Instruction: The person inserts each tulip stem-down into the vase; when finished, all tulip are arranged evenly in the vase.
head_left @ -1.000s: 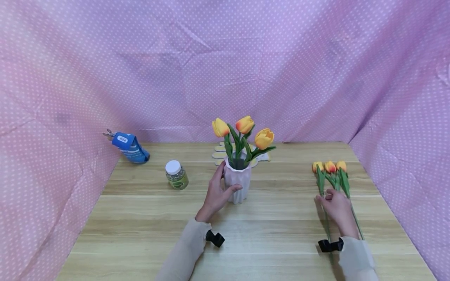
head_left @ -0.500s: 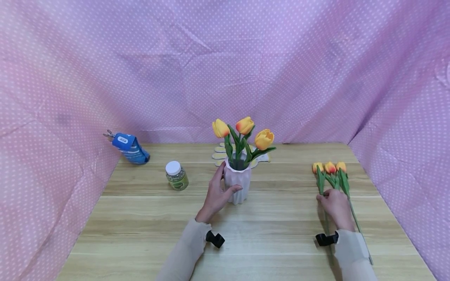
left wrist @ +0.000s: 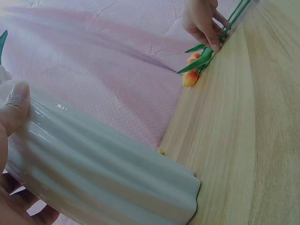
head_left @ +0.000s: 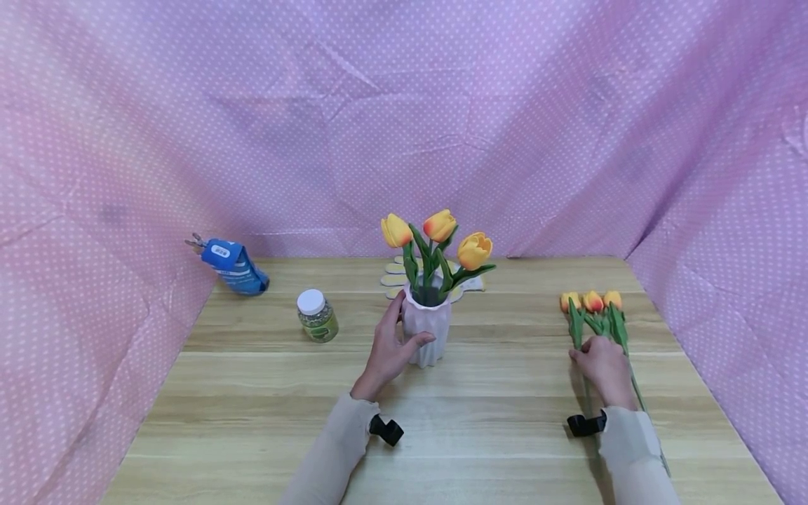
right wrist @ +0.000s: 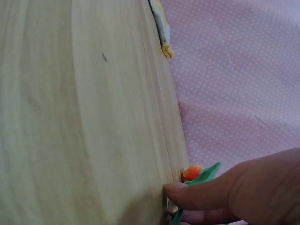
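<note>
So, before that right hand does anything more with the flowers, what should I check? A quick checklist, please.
1. Vase upright on the table: ok.
2. Left hand holding the vase: ok.
3. Right hand at the lying tulips: ok.
4. Only one stem gripped: cannot tell, the fingers hide it.
5. Lying tulips lifted clear: not ok, all three blooms are down on the table.

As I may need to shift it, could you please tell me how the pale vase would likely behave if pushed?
The vase may tip, being tall and narrow with tulips spreading above it. Its ceramic-looking gloss suggests it is slippery and perhaps fragile.
</note>
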The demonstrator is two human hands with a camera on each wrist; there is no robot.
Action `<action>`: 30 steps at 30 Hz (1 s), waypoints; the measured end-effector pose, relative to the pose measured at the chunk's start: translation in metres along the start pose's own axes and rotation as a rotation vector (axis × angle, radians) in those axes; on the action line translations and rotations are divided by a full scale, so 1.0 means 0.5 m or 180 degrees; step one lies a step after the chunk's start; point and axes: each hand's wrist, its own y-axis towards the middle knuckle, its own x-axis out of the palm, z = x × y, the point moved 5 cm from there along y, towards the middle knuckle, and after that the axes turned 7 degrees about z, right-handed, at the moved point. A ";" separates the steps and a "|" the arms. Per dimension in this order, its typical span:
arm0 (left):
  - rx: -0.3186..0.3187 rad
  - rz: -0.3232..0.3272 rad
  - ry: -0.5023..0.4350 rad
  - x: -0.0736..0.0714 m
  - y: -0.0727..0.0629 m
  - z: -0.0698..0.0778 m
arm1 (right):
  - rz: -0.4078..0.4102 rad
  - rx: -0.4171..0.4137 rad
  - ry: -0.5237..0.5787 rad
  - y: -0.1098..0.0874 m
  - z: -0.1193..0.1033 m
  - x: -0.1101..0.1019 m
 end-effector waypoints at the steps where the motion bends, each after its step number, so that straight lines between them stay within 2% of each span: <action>1: 0.0007 0.0001 -0.0002 0.000 0.000 0.000 | 0.0002 -0.0003 -0.0002 0.000 0.000 -0.001; 9: 0.0015 0.0008 -0.0003 0.000 -0.001 0.002 | -0.0217 0.0223 0.0070 -0.011 0.004 -0.006; 15: -0.0048 0.0006 -0.0016 0.000 -0.001 -0.001 | -0.0238 0.0165 0.0079 -0.015 0.004 -0.007; 24: -0.0090 -0.0010 -0.0002 0.001 -0.002 -0.003 | -0.0161 0.0006 0.0311 -0.026 0.007 -0.001; 30: -0.0068 -0.0011 -0.0016 0.002 -0.001 -0.003 | -0.0244 0.0121 0.0586 -0.026 0.008 0.005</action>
